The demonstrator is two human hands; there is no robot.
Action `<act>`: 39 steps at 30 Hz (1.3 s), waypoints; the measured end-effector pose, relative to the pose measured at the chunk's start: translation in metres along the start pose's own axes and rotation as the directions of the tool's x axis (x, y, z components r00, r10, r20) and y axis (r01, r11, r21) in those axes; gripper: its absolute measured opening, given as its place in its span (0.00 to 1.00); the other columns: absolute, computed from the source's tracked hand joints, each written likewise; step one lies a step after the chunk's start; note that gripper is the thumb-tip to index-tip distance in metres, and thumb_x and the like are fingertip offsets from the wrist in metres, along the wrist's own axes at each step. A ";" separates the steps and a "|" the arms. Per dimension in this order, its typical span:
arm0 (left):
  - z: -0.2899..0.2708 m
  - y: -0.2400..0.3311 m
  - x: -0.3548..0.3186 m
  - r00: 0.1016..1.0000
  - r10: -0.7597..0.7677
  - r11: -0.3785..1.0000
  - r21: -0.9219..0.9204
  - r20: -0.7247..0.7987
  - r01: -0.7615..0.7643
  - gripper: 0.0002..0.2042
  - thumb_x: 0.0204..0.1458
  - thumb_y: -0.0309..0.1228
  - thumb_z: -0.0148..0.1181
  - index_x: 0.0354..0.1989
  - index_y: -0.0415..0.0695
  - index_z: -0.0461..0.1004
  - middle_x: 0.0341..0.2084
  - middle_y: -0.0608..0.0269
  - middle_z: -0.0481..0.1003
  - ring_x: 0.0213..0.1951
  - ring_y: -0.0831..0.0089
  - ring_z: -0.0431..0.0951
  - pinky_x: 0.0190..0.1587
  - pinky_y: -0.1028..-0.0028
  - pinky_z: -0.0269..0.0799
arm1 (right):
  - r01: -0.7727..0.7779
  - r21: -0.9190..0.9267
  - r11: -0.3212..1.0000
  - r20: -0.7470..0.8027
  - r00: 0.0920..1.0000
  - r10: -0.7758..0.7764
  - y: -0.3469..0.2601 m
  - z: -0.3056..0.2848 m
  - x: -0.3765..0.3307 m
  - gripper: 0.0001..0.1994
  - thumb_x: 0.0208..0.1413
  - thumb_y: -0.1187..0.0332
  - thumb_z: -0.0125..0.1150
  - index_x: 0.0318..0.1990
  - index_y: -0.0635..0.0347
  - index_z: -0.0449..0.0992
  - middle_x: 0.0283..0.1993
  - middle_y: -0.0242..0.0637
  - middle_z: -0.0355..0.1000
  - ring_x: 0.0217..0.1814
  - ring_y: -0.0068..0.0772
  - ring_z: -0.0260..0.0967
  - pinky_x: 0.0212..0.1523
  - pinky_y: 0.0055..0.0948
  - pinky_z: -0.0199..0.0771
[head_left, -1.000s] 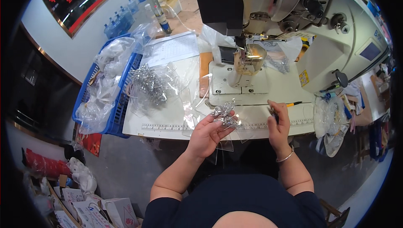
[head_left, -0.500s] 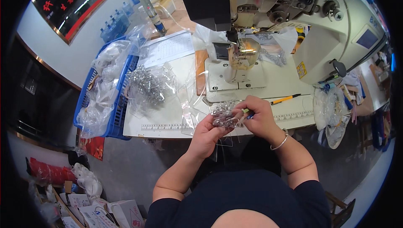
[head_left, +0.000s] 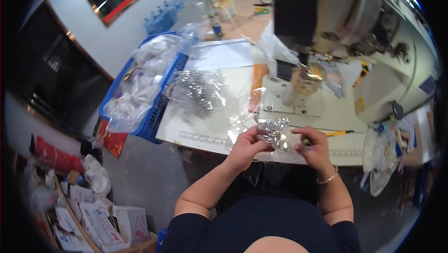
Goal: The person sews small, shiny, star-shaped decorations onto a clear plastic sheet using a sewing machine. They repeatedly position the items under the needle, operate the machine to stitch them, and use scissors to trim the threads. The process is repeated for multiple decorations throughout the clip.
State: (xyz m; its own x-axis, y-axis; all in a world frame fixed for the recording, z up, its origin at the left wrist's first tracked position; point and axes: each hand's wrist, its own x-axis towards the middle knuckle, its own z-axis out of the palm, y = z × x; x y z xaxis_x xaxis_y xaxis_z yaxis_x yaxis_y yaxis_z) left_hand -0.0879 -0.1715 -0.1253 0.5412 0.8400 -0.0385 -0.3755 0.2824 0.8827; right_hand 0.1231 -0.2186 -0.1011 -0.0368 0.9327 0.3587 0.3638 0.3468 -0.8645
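Note:
A small silvery, crinkly piece sits between both hands at the front edge of the white sewing table. My left hand pinches its left side. My right hand is closed at its right side, with a thin dark tool tip showing by the fingers. A clear bag full of more silvery pieces lies on the table to the left. The sewing machine's needle head stands just beyond the hands.
A blue crate with plastic-wrapped white goods hangs off the table's left side. A yellow-handled tool lies to the right. Clear bags hang at the right. Cardboard boxes and bags stand on the floor at lower left.
My right hand came off the table and joined the left at the silvery piece. The view has swung, so the table and machine now sit further right and closer.

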 end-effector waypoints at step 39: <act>-0.066 0.006 0.026 0.881 0.405 0.104 0.970 -0.245 0.221 0.32 0.36 0.35 0.70 0.49 0.32 0.63 0.45 0.44 0.66 0.44 0.55 0.71 0.45 0.64 0.68 | -0.039 -0.200 0.979 -0.125 0.992 0.014 0.047 -0.005 -0.033 0.04 0.51 0.74 0.56 0.34 0.62 0.75 0.29 0.40 0.68 0.32 0.42 0.68 0.35 0.30 0.69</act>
State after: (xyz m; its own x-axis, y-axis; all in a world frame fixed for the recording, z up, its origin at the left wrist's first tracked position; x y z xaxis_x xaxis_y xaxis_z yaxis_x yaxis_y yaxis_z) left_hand -0.1262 -0.1175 -0.1521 0.1408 0.9677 0.2090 0.8102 -0.2339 0.5374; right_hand 0.1461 -0.2338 -0.1515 0.0854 0.9178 0.3878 0.5441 0.2831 -0.7898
